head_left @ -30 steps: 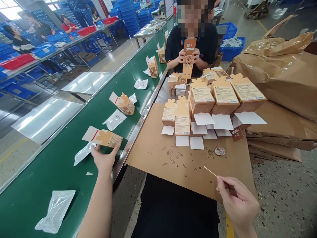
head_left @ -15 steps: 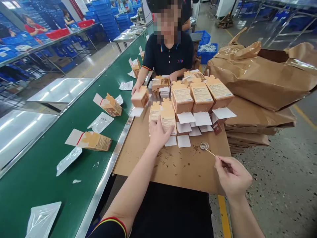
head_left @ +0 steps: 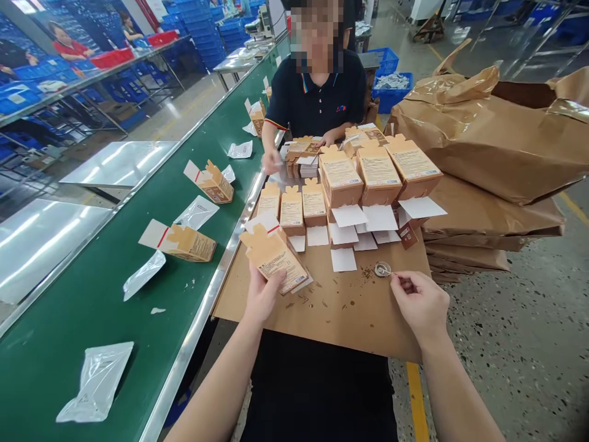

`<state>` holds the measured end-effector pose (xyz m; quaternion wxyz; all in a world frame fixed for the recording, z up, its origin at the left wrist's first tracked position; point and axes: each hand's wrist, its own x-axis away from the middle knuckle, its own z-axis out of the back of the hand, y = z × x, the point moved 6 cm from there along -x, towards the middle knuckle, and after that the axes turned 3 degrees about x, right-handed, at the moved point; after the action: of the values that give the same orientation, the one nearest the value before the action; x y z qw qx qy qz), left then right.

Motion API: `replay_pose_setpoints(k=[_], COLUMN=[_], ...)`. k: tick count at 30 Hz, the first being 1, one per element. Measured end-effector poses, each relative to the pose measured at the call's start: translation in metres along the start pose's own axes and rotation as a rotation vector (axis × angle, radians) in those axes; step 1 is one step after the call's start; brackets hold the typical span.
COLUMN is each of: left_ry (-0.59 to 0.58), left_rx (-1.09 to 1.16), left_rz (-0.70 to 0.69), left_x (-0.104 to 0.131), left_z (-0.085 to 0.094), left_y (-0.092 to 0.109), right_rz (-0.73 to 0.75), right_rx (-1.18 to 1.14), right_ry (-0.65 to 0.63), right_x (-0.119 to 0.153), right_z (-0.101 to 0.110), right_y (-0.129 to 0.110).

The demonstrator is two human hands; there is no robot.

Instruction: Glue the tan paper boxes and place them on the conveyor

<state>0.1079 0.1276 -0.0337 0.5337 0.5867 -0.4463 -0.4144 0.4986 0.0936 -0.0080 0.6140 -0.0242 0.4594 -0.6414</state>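
My left hand (head_left: 264,290) is closed on a tan cardboard box (head_left: 276,258), tilted, with its notched flaps raised and printed text facing me. A thin stick (head_left: 391,274) is pinched in my right hand (head_left: 421,304), mostly hidden by the fingers. Its far end meets a small clear round dish (head_left: 382,269) on the brown cardboard tabletop (head_left: 335,319). Beyond my left hand stand several similar boxes (head_left: 291,209) in a row. Larger stacked boxes (head_left: 378,169) with white flaps hanging out rise to their right.
Along the left runs a green conveyor belt (head_left: 151,362) carrying opened boxes (head_left: 196,242) and silver pouches (head_left: 94,380). Across the table a co-worker (head_left: 317,92) reaches beside flat stacked cartons (head_left: 301,164). Large brown paper sacks (head_left: 483,141) are piled on the right. Brown specks dot the tabletop.
My left hand has drawn a box from the row towards me and to the left. My right hand has moved nearer the dish. The co-worker's hand has let go of a box.
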Motion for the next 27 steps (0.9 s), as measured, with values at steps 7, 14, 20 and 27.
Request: replay_pose_setpoints(k=[7, 14, 20, 27], left_ry=[0.124, 0.055, 0.032, 0.016], left_rx=[-0.064, -0.012, -0.020, -0.034], left_rz=[0.019, 0.048, 0.020, 0.073], left_x=[-0.007, -0.015, -0.014, -0.008], left_z=[0.032, 0.028, 0.021, 0.020], left_y=[-0.018, -0.027, -0.026, -0.022], right_rz=[-0.057, -0.009, 0.001, -0.044], right_rx=[-0.206, -0.464, -0.456, -0.428], right_ry=[0.048, -0.377, -0.441, -0.374], right_x=[0.023, 0.048, 0.052, 0.047], right_z=[-0.004, -0.105, -0.125, -0.119], right_y=[-0.042, -0.122, -0.122, -0.111])
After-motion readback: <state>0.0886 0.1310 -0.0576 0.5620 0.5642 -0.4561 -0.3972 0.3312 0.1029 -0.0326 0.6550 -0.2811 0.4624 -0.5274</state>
